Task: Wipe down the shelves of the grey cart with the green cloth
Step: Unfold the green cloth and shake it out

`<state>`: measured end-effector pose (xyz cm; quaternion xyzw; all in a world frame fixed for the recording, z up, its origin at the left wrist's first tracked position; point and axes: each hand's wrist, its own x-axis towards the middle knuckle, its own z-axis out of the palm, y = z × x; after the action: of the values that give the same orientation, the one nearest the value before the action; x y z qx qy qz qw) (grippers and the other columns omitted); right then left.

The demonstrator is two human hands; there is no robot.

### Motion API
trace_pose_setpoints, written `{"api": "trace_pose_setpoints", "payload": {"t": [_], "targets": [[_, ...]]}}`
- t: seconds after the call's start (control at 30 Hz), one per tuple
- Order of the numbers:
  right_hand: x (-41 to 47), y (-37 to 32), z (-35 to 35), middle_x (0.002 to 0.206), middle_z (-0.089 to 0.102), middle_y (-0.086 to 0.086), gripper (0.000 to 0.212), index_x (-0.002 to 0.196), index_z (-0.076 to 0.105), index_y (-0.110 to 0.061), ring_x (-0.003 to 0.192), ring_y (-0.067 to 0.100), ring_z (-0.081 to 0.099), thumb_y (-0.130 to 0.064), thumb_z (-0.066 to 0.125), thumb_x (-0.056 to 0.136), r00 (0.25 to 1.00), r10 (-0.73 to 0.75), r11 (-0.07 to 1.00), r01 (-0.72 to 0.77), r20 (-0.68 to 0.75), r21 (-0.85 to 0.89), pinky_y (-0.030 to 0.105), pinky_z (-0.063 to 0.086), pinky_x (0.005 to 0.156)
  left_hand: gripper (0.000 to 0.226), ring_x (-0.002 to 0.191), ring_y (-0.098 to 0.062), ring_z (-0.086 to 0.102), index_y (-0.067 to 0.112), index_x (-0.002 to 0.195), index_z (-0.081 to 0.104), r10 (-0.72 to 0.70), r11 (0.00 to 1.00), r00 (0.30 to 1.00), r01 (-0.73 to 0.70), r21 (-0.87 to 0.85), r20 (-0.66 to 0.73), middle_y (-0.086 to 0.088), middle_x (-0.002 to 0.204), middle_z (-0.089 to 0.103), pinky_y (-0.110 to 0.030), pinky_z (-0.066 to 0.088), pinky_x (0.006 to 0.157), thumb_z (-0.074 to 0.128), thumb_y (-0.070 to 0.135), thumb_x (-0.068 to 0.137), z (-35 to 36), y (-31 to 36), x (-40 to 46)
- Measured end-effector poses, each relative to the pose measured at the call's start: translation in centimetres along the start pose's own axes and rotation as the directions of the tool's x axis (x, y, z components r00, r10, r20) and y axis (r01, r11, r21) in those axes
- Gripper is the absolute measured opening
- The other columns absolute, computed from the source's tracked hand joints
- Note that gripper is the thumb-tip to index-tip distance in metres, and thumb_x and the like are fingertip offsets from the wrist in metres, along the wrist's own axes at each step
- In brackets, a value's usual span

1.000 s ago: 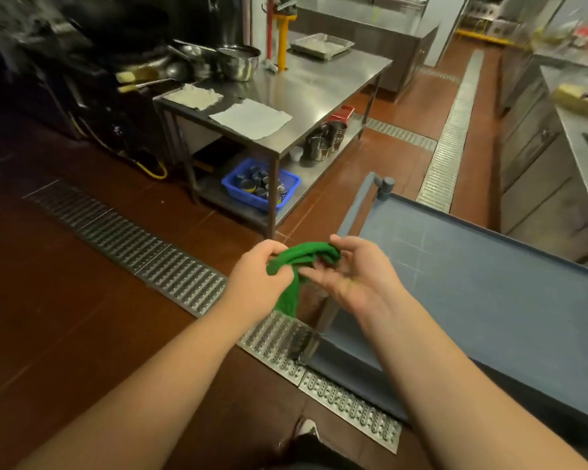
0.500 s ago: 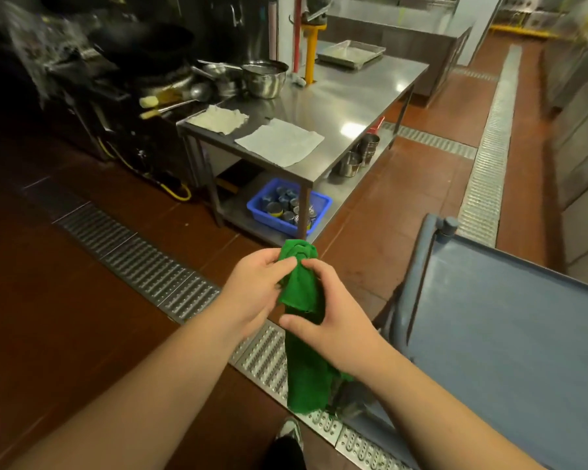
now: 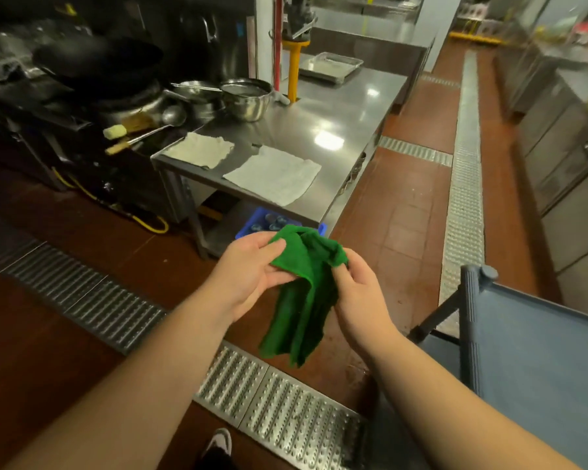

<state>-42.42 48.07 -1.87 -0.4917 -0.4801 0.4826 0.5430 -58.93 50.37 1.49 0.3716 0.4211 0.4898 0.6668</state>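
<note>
The green cloth [image 3: 301, 293] hangs in the air in front of me, held by both hands and partly spread. My left hand [image 3: 248, 273] pinches its upper left edge between thumb and fingers. My right hand [image 3: 360, 296] grips its upper right corner. The cloth's lower part droops loose over the floor. The grey cart [image 3: 537, 361] stands at the lower right, only its top shelf and a corner post showing. Both hands are to the left of the cart and not touching it.
A steel table [image 3: 323, 123] stands ahead with two white cloths, a metal bowl [image 3: 246, 98] and a tray on it. A blue crate [image 3: 269, 225] sits on its lower shelf. Floor drain grates [image 3: 279, 401] run below my hands. Steel counters line the right side.
The cloth has been opened out from a bunched strip into a wider spread between my hands. The view has shifted left, so the cart sits further right and lower.
</note>
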Motion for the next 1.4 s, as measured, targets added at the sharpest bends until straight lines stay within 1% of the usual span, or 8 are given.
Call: {"api": "trace_pose_setpoints", "payload": {"t": [0.2, 0.37, 0.47, 0.57, 0.8, 1.07, 1.17, 1.4], "targets": [[6.6, 0.7, 2.1, 0.094, 0.069, 0.014, 0.024, 0.091, 0.071, -0.019, 0.094, 0.032, 0.063, -0.010, 0.049, 0.094, 0.898, 0.207, 0.944, -0.079, -0.389, 0.320, 0.044, 0.050, 0.085, 0.022, 0.099, -0.036, 0.065, 0.003, 0.110, 0.062, -0.063, 0.985, 0.996, 0.052, 0.164, 0.061, -0.023, 0.109, 0.068, -0.054, 0.053, 0.086, 0.044, 0.011, 0.099, -5.3, 4.2, 8.5], [10.3, 0.6, 0.5, 0.096, 0.060, 0.018, 0.028, 0.103, 0.059, -0.004, 0.097, 0.034, 0.058, 0.000, 0.053, 0.076, 0.875, 0.235, 0.875, -0.001, -0.424, 0.484, 0.048, 0.045, 0.093, 0.019, 0.091, -0.031, 0.068, 0.009, 0.100, 0.066, -0.045, 0.926, 0.987, -0.017, 0.378, 0.154, -0.017, 0.098, 0.071, -0.044, 0.055, 0.078, 0.050, 0.018, 0.095, -6.5, 6.1, 15.8], [11.4, 0.0, -2.0, 0.103, 0.063, 0.021, 0.029, 0.116, 0.053, 0.004, 0.099, 0.036, 0.063, -0.002, 0.060, 0.089, 0.851, 0.138, 0.944, 0.042, -0.507, 0.327, 0.046, 0.051, 0.092, 0.016, 0.087, -0.029, 0.069, 0.012, 0.092, 0.069, 0.002, 0.876, 0.978, -0.103, 0.471, 0.211, -0.017, 0.093, 0.072, -0.045, 0.054, 0.080, 0.057, 0.023, 0.092, -5.8, 6.0, 20.3], [12.8, -0.4, -5.5, 0.098, 0.068, 0.016, 0.015, 0.107, 0.062, -0.003, 0.095, 0.030, 0.066, -0.008, 0.063, 0.093, 0.792, 0.058, 0.984, 0.057, -0.607, 0.168, 0.044, 0.052, 0.088, 0.012, 0.079, -0.021, 0.070, 0.016, 0.089, 0.070, 0.054, 0.855, 0.976, -0.155, 0.494, 0.212, -0.011, 0.087, 0.073, -0.035, 0.054, 0.071, 0.059, 0.021, 0.091, -3.6, 5.9, 24.9], [17.7, -0.9, -15.3, 0.080, 0.070, -0.003, 0.009, 0.085, 0.068, -0.019, 0.078, 0.014, 0.067, -0.012, 0.070, 0.090, 0.738, -0.064, 0.994, -0.012, -0.672, -0.108, 0.034, 0.052, 0.073, 0.010, 0.077, -0.021, 0.068, 0.016, 0.088, 0.070, 0.043, 0.875, 0.950, -0.185, 0.447, 0.309, -0.008, 0.082, 0.071, -0.042, 0.057, 0.076, 0.061, 0.016, 0.091, 5.6, 2.9, 35.6], [24.8, -0.7, -30.1, 0.093, 0.071, 0.017, 0.015, 0.093, 0.071, -0.016, 0.084, 0.028, 0.068, -0.029, 0.063, 0.095, 0.685, -0.051, 0.973, -0.129, -0.727, -0.191, 0.043, 0.053, 0.080, 0.011, 0.086, -0.027, 0.069, 0.018, 0.091, 0.073, 0.003, 0.882, 0.908, -0.200, 0.427, 0.420, -0.015, 0.091, 0.072, -0.041, 0.055, 0.082, 0.062, 0.018, 0.090, 18.8, -1.1, 47.3], [28.1, -0.5, -34.2, 0.096, 0.070, 0.018, 0.020, 0.088, 0.071, -0.020, 0.087, 0.030, 0.067, -0.028, 0.057, 0.099, 0.638, 0.032, 0.980, -0.171, -0.770, -0.102, 0.041, 0.050, 0.078, 0.011, 0.078, -0.021, 0.066, 0.019, 0.090, 0.073, 0.003, 0.873, 0.893, -0.222, 0.434, 0.451, -0.004, 0.081, 0.072, -0.031, 0.055, 0.069, 0.062, 0.017, 0.090, 23.4, -1.9, 51.1], [36.4, 0.0, -42.9, 0.086, 0.064, 0.006, 0.023, 0.085, 0.069, -0.020, 0.082, 0.019, 0.060, -0.026, 0.053, 0.101, 0.502, 0.096, 0.982, -0.187, -0.860, 0.000, 0.033, 0.043, 0.071, 0.017, 0.083, -0.021, 0.067, 0.024, 0.083, 0.074, -0.052, 0.879, 0.870, -0.193, 0.436, 0.490, 0.000, 0.082, 0.073, -0.038, 0.054, 0.077, 0.063, 0.015, 0.090, 33.8, -3.9, 61.7]]}}
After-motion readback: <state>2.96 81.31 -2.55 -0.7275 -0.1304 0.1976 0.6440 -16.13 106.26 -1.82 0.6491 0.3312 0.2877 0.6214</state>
